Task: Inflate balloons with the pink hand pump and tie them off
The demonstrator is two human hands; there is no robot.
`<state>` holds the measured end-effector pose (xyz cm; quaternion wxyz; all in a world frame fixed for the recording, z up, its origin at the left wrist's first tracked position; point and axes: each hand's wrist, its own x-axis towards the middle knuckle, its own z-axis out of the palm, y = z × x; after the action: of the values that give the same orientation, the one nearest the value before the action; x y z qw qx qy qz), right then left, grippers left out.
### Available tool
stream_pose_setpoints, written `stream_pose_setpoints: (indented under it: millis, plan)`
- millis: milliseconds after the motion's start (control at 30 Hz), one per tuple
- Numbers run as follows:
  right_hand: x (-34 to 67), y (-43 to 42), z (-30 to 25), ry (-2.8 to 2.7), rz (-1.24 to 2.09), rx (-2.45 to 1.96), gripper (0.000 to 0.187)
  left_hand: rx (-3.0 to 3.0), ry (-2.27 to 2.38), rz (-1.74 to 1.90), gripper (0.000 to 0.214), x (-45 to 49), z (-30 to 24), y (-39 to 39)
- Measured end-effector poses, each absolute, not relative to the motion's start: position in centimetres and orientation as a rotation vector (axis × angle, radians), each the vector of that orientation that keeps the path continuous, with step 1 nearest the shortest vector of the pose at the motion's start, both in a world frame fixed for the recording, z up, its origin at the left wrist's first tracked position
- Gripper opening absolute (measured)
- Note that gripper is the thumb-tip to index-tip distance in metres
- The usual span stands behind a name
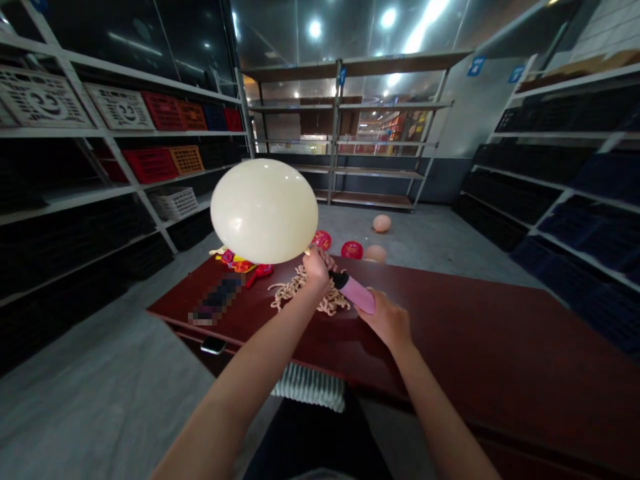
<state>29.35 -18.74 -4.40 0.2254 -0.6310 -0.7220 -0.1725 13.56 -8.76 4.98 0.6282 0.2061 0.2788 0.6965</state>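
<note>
A large cream-white balloon (pixel 264 212), blown up round, hovers over the back left of the table, its neck pointing at my left hand. My left hand (pixel 317 267) is closed around the balloon's neck, where the black end of a pump meets it. The nozzle itself is hidden by my fingers. In my right hand (pixel 387 320) is the pink body of the balloon pump (pixel 358 295), gripped at its near end. Under my hands lies a heap of limp beige balloons (pixel 287 292).
The dark red table (pixel 475 320) carries red and yellow limp balloons (pixel 240 263) and a blurred-out dark object (pixel 217 300). Red balloons (pixel 352 250) and a peach balloon (pixel 382 223) lie beyond it. Shelves with crates (pixel 163 110) stand left; metal racks (pixel 380 171) stand behind.
</note>
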Motion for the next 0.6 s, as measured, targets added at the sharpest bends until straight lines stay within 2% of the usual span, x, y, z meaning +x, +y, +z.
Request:
stream_pose_setpoints:
  millis: [367, 600]
  plan:
    - [32.3, -20.7, -1.9, -2.04, -0.438, -1.739, 0.038, 0.404, 0.511, 1.661, 0.043, 6.2, 8.6, -9.6]
    - [33.9, -22.8, 0.0, -1.989, -0.428, -1.835, 0.037, 0.436, 0.375, 1.643, 0.047, 6.0, 11.4, -11.8]
